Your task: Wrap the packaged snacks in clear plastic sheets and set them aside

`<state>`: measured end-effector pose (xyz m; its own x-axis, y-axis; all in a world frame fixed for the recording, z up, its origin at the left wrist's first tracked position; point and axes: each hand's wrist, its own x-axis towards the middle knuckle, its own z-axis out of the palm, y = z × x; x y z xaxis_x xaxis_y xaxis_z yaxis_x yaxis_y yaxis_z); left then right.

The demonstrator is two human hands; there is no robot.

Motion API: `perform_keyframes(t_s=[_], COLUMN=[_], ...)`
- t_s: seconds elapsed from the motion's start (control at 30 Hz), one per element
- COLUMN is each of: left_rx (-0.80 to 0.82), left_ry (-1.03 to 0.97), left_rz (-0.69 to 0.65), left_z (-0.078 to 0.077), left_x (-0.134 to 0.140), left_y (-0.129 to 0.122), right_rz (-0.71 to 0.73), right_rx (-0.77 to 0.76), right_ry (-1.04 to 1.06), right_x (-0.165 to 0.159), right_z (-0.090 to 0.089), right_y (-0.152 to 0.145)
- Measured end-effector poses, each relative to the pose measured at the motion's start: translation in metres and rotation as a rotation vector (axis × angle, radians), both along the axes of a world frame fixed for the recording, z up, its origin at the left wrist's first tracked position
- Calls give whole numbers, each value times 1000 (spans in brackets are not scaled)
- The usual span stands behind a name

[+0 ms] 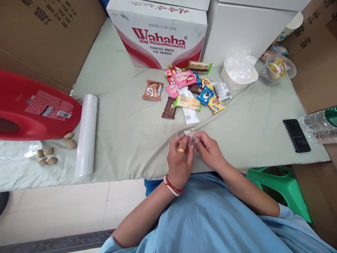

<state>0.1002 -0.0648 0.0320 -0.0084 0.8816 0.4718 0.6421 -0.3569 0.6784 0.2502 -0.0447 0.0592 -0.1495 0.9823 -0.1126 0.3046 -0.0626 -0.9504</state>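
Close to the table's front edge, a small clear plastic packet (190, 133) with a bit of red on it is held between both hands. My left hand (180, 158), wearing a gold ring and bracelets, is closed on the packet's left side. From the right, my right hand (209, 149) pinches its other side. Fingers cover much of the packet, so its contents are unclear. Just beyond lies a pile of wrapped snacks: a pink packet (184, 78), a green-ended biscuit packet (188, 103), a blue packet (204, 95) and a brown bar (169, 108). A brown round-cake packet (152, 90) lies left of them.
A Wahaha carton (163, 35) stands behind the snacks. At right are a white bowl (238, 82) with clear plastic, a clear tub (289, 68), a phone (297, 135) and bottles (318, 121). A plastic roll (86, 135), walnuts (48, 151) and red jug (39, 105) are left.
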Motion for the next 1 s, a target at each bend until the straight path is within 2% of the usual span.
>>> perform_keyframes(t_s=[0.1,0.2,0.3,0.37,0.4,0.43,0.5,0.57,0.6,0.67,0.73,0.87,1.0], left_rx=[237,275,191,123,88,48,-64,-269,-392,-620,-734,-787,-829], left_ry=[147,257,278,183,96,-6,-238,-472,-583,-767,-852,-808,-679], left_rz=[-72,-227,-450,-545,-549,-510,-314,-77,-10,-8,-34,28,-58], left_z=[-6,-18,-22,-19,-17,-14,-10,-8,-7,-5,-1,4,4], left_x=[4,2,-5,-11,-15,-18,-24,-26,-26,-25,-21,-11,-13], left_y=[-3,-5,-10,-16,-19,-23,-28,-29,-28,-22,-11,8,13], right_rz=[-86,-180,-292,-302,-294,-288,-302,-326,-329,-291,-196,-48,-117], right_rx=[-188,-418,-511,-523,-517,-502,-450,-399,-382,-357,-315,-225,-222], right_ry=[397,749,779,728,712,706,716,724,716,666,576,446,390], right_x=[2,5,6,6,6,5,5,6,6,6,5,9,30], right_z=[-7,-19,-28,-30,-30,-30,-30,-31,-32,-33,-33,-32,-36], right_y=[-12,-17,-17,-15,-14,-13,-11,-10,-10,-12,-16,-19,-13])
